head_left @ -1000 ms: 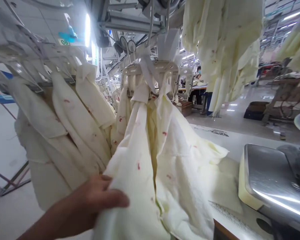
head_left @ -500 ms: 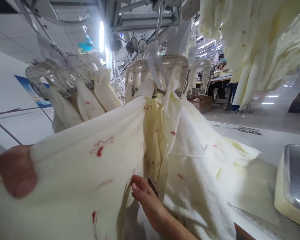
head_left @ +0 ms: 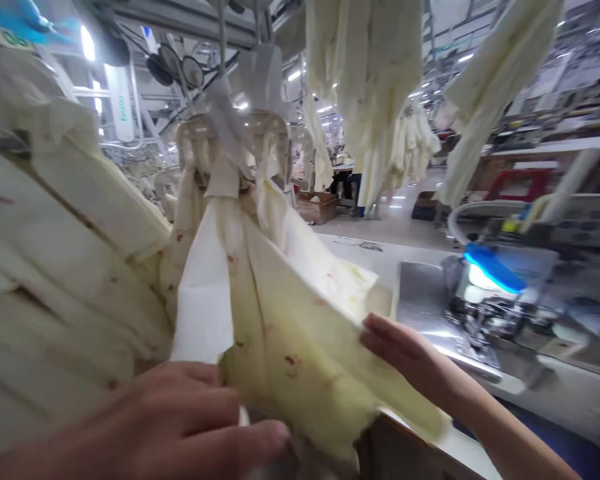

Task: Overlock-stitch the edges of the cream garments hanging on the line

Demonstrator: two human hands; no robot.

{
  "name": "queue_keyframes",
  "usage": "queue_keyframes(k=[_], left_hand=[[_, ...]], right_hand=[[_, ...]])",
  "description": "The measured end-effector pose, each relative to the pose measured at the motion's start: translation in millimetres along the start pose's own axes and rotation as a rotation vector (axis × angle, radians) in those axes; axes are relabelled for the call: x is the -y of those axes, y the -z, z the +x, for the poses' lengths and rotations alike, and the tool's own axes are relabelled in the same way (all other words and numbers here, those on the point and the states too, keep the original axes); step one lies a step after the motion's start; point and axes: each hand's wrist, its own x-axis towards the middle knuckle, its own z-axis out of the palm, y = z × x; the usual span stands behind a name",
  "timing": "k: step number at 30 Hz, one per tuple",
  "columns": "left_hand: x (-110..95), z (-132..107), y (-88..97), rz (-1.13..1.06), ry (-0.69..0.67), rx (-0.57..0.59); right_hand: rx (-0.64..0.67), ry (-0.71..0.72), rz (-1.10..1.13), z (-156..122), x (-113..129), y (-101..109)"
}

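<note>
A pale cream garment with small reddish prints hangs from a clear plastic hanger in front of me. A white flap of cloth hangs at its left side. My left hand is large and slightly blurred at the bottom, in front of the garment's lower left part. Its fingers are stretched out, thumb apart, and I see nothing held. My right hand lies at the garment's right edge, fingers straight and fingertips against the cloth. Its palm side is hidden.
More cream garments hang close on the left, and others overhead on the right. A metal tray sits on the white table, beside a sewing machine. A brown box stands on the floor behind.
The view has swung right, bringing the sewing machine into sight. My left hand has let go of the stretched cloth and come nearer the middle. My right hand has moved to the garment's right edge.
</note>
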Motion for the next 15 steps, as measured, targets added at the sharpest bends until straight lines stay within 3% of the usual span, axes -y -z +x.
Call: queue_keyframes(k=[2,3,5,7,9,11,15], left_hand=[[-1,49,-18.1,-0.043,-0.223,0.014],[2,73,-32.2,-0.025,-0.282,-0.043],[9,117,-69.1,0.044,-0.293,-0.226],[14,149,-110.6,0.079,-0.219,-0.285],[10,169,-145.7,0.041,-0.172,-0.234],[-3,180,-167.4,-0.040,-0.168,-0.177],[-36,201,-177.3,-0.126,-0.111,-0.133]], right_hand=[[0.029,0.086,-0.137,2,11,12],[0.029,0.111,-0.176,2,13,14],[-0.003,0.168,-0.212,0,12,15],[-0.029,0.218,-0.228,-8,6,17],[-0.088,0.228,-0.228,-21,-2,23],[-0.189,0.196,-0.247,-39,-9,31],[-0.431,0.089,-0.299,-66,-22,50]])
